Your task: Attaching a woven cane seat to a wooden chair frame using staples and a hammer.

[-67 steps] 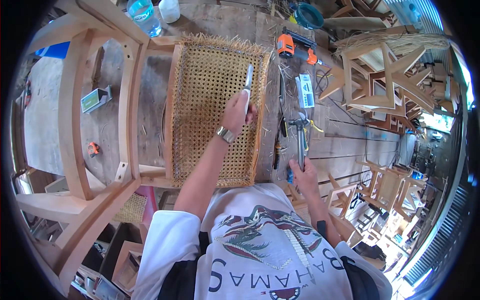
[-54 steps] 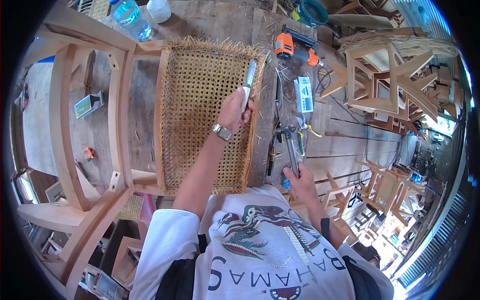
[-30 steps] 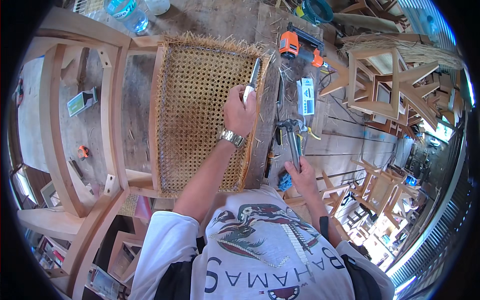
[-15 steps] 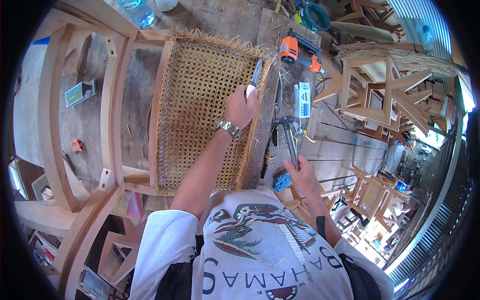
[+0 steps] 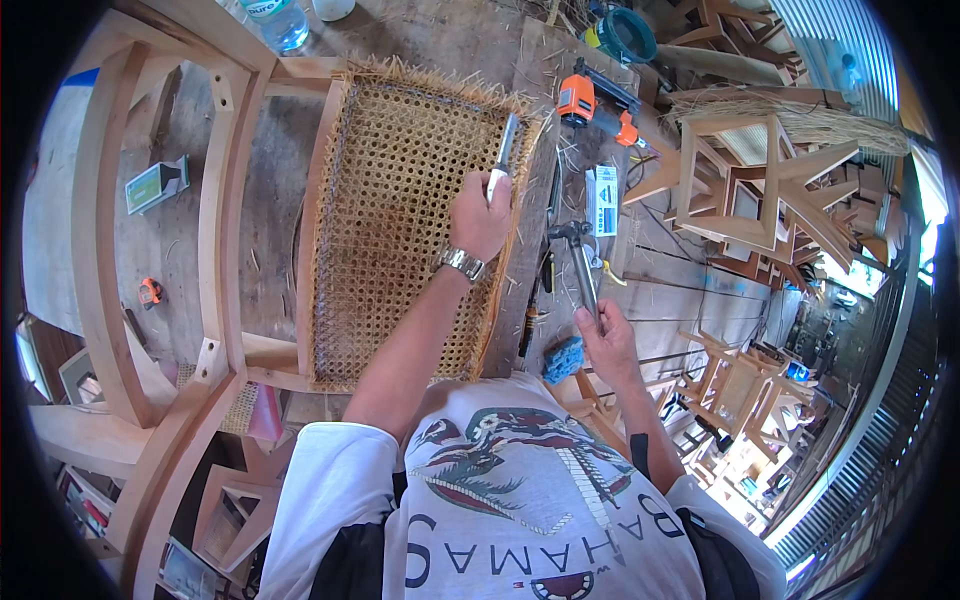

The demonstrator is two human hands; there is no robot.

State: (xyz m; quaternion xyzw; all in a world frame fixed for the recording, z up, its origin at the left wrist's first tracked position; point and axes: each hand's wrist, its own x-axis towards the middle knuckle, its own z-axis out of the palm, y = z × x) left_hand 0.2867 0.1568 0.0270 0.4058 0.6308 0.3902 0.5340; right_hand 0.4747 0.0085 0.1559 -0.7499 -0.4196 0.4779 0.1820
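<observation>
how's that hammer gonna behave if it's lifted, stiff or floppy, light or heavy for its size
The hammer should stay stiff, as its shaft looks straight and metallic. It will probably feel heavy for its size and tip-heavy, since the dark, solid-looking head sits at the end away from the right hand. The shiny shaft may be somewhat slippery.

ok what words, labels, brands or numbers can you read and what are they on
I won't copy wording, but print stands on:
White T-shirt: large dark letters, upside down.
Plastic bottle: label lettering, partly cut off.
White-and-blue box: mostly too small.
Green-and-white box: too small.
</observation>
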